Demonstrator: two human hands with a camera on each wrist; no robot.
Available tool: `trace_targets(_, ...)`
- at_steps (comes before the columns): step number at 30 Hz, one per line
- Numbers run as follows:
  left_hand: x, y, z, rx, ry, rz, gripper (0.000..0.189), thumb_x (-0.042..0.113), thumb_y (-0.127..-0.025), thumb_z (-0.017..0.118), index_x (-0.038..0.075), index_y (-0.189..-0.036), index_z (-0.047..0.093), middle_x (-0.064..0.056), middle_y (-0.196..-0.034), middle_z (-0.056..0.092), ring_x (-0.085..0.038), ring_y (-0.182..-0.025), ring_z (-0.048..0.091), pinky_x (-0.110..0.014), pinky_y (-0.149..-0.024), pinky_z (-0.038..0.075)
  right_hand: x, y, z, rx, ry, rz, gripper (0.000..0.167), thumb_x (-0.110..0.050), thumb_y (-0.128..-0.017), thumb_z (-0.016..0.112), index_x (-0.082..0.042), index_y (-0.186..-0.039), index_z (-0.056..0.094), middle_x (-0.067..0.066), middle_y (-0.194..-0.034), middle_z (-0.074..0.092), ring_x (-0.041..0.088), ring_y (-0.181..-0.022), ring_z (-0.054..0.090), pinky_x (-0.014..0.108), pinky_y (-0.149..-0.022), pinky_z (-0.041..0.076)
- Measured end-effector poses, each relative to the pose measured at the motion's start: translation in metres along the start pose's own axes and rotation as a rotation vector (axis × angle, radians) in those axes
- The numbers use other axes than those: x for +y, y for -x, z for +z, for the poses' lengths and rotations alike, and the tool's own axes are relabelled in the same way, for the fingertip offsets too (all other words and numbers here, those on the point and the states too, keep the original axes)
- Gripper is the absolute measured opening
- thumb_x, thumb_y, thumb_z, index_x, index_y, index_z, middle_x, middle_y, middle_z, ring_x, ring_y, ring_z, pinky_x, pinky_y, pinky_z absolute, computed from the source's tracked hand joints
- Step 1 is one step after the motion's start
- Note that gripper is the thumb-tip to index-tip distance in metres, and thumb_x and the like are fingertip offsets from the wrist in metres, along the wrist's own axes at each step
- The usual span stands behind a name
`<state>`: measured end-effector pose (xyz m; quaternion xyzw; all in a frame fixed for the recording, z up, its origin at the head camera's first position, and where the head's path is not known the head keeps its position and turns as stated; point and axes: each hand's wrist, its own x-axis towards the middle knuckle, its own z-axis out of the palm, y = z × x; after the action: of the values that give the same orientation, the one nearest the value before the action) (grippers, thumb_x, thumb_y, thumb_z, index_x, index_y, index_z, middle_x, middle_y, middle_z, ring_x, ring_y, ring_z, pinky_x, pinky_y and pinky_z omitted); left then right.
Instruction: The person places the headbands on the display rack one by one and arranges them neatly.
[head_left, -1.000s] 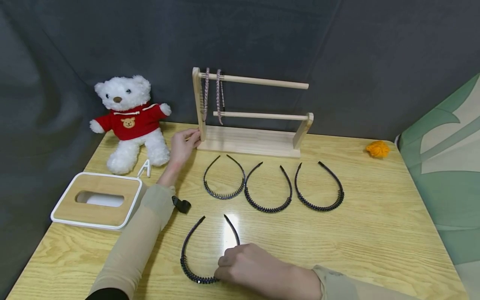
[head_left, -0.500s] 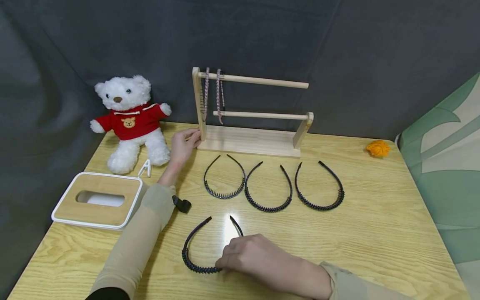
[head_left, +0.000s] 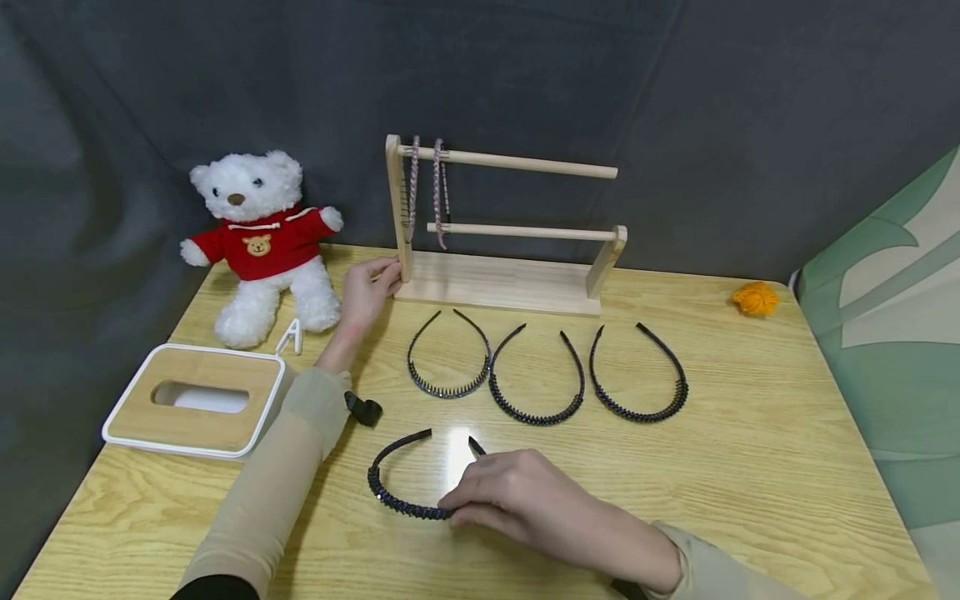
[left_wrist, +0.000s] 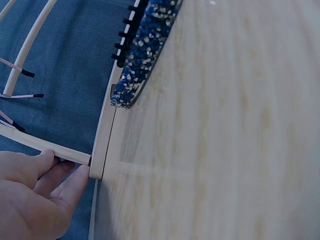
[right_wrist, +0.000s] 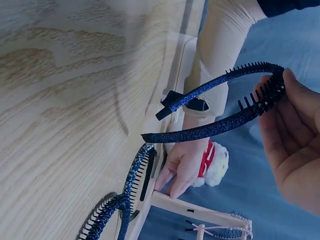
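My right hand [head_left: 532,508] pinches a dark blue toothed headband [head_left: 408,507] by its beaded curve, raised over the front of the table. In the right wrist view its two tips point away from the right hand [right_wrist: 295,145], teeth facing inward. At the back, my left hand [head_left: 367,292] holds the foot of the left upright of a wooden headband stand [head_left: 495,279], thumb and fingers at the upright [left_wrist: 65,151] in the left wrist view. Two pinkish headbands [head_left: 438,192] hang at the left end of the stand's rods.
Three more dark headbands lie in a row before the stand: a left one [head_left: 447,392], a middle one [head_left: 536,419] and a right one [head_left: 637,415]. A white teddy bear [head_left: 255,250] and a tissue box [head_left: 195,417] stand left. Orange yarn [head_left: 756,298] lies at the far right.
The right hand has lifted the headband off the table, moving slightly up and right and tilting it. My left hand stays at the stand.
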<state>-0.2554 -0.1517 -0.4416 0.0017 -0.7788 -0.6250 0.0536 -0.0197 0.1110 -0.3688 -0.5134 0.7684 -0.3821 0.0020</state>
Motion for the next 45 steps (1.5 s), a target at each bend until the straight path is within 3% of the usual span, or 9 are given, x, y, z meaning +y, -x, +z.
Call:
trace_targets(6, -0.001, 0.0, 0.0, -0.001, 0.009, 0.0, 0.029, 0.008, -0.111, 0.061, -0.009, -0.131, 0.072, -0.03, -0.127, 0.071, -0.038, -0.117, 0.071, -0.025, -0.093, 0.063, 0.002, 0.0, -0.004, 0.077, -0.108, 0.04, 0.013, -0.002, -0.092, 0.084, -0.007, -0.104, 0.083, -0.004, -0.093, 0.078, -0.006, -0.084, 0.065, 0.008, -0.072, 0.056)
trace_targets(11, -0.001, 0.0, 0.0, -0.002, 0.003, 0.003, 0.029, 0.008, -0.111, 0.061, -0.01, -0.131, 0.071, -0.03, -0.128, 0.07, -0.039, -0.118, 0.07, -0.025, -0.094, 0.062, 0.002, -0.002, -0.012, 0.12, -0.112, 0.052, 0.016, 0.0, -0.09, 0.084, -0.008, -0.104, 0.083, -0.004, -0.092, 0.078, -0.005, -0.078, 0.062, 0.01, -0.065, 0.055)
trace_targets(16, -0.002, 0.001, -0.001, -0.007, 0.007, 0.005, 0.03, 0.008, -0.112, 0.06, -0.011, -0.131, 0.071, -0.031, -0.128, 0.07, -0.039, -0.119, 0.07, -0.025, -0.096, 0.062, 0.002, -0.001, -0.016, 0.163, -0.156, 0.081, 0.018, 0.003, -0.089, 0.085, -0.006, -0.104, 0.083, -0.002, -0.092, 0.079, -0.001, -0.078, 0.065, 0.013, -0.066, 0.058)
trace_targets(21, -0.001, 0.001, -0.001, -0.005, 0.01, 0.007, 0.029, 0.008, -0.111, 0.06, -0.011, -0.13, 0.071, -0.031, -0.127, 0.07, -0.04, -0.118, 0.07, -0.025, -0.094, 0.062, 0.003, -0.001, -0.016, 0.2, -0.201, 0.168, 0.016, 0.004, -0.089, 0.085, -0.004, -0.102, 0.083, -0.001, -0.091, 0.079, 0.001, -0.079, 0.069, 0.018, -0.067, 0.062)
trace_targets(29, -0.001, 0.001, -0.001, -0.004, 0.013, 0.009, 0.028, 0.007, -0.111, 0.061, -0.011, -0.13, 0.072, -0.031, -0.126, 0.071, -0.039, -0.116, 0.071, -0.022, -0.092, 0.063, 0.003, 0.0, -0.023, 0.278, -0.283, 0.354, 0.011, -0.001, -0.091, 0.085, -0.007, -0.1, 0.084, -0.005, -0.091, 0.08, 0.007, -0.079, 0.073, 0.028, -0.071, 0.067)
trace_targets(35, -0.001, 0.0, -0.001, -0.001, 0.011, 0.006, 0.028, 0.007, -0.111, 0.061, -0.011, -0.13, 0.072, -0.03, -0.127, 0.071, -0.039, -0.116, 0.071, -0.022, -0.092, 0.062, 0.005, 0.0, -0.03, 0.35, -0.408, 0.535, 0.011, -0.006, -0.093, 0.084, -0.004, -0.104, 0.084, 0.004, -0.095, 0.081, 0.016, -0.081, 0.077, 0.032, -0.072, 0.068)
trace_targets(45, 0.0, 0.0, -0.001, -0.011, 0.016, 0.007, 0.028, 0.006, -0.111, 0.06, -0.012, -0.13, 0.071, -0.031, -0.127, 0.07, -0.04, -0.116, 0.07, -0.023, -0.092, 0.063, 0.011, -0.002, -0.043, 0.544, -0.528, 0.589, 0.016, 0.006, -0.092, 0.08, 0.01, -0.107, 0.078, 0.014, -0.101, 0.08, 0.019, -0.09, 0.078, 0.031, -0.084, 0.067)
